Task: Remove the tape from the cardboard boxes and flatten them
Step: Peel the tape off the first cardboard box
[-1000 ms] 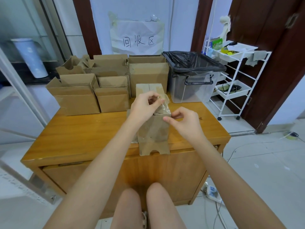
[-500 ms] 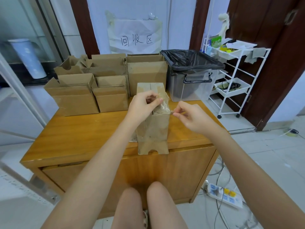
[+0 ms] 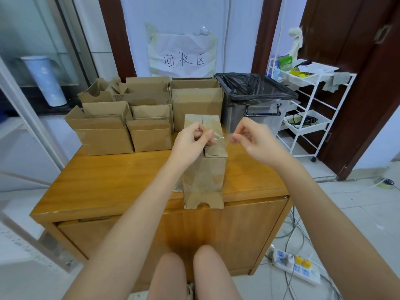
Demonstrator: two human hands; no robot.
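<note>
While the box [image 3: 204,167] stands upright at the table's [image 3: 104,180] front edge, left hand [image 3: 190,142] pinches clear tape [image 3: 219,138] at its top; right hand [image 3: 251,138] pinches the tape's other end, just right of the box.

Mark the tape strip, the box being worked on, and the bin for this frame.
tape strip [image 3: 220,138], head view, on the clear stretch between the hands
box [image 3: 203,176], head view, on its front face
bin [image 3: 259,114], head view, on its clear front wall
</note>
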